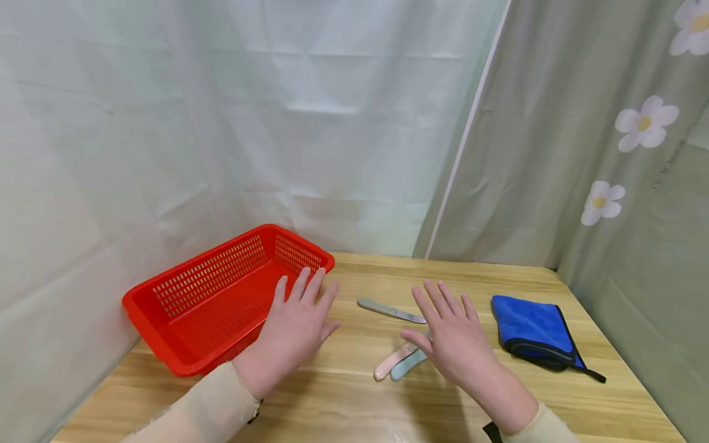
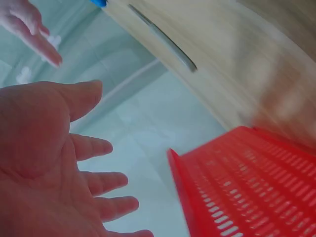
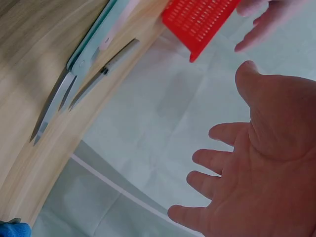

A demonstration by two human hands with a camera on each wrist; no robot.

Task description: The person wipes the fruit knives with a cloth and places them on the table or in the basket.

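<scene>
My left hand [image 1: 293, 326] hovers beside the red basket's near right side, its fingers spread and holding nothing. Over the table my right hand [image 1: 456, 338] is likewise spread, and it hides part of the knives below. A knife with a grey-green handle [image 1: 376, 307] lies toward the back, its blade pointing right. Nearer, a pink-handled knife [image 1: 394, 362] and a light blue-handled knife [image 1: 408, 365] lie close together, and the right wrist view shows their blades [image 3: 54, 106]. The red plastic basket [image 1: 194, 367] stands at the left, with no contents visible.
A folded blue cloth [image 1: 532, 326] with black edging and a loop lies on the right of the wooden table [image 1: 354, 406]. Pale curtains [image 1: 332, 123] hang behind the table, and a flowered grey curtain [image 1: 637, 258] hangs along the right.
</scene>
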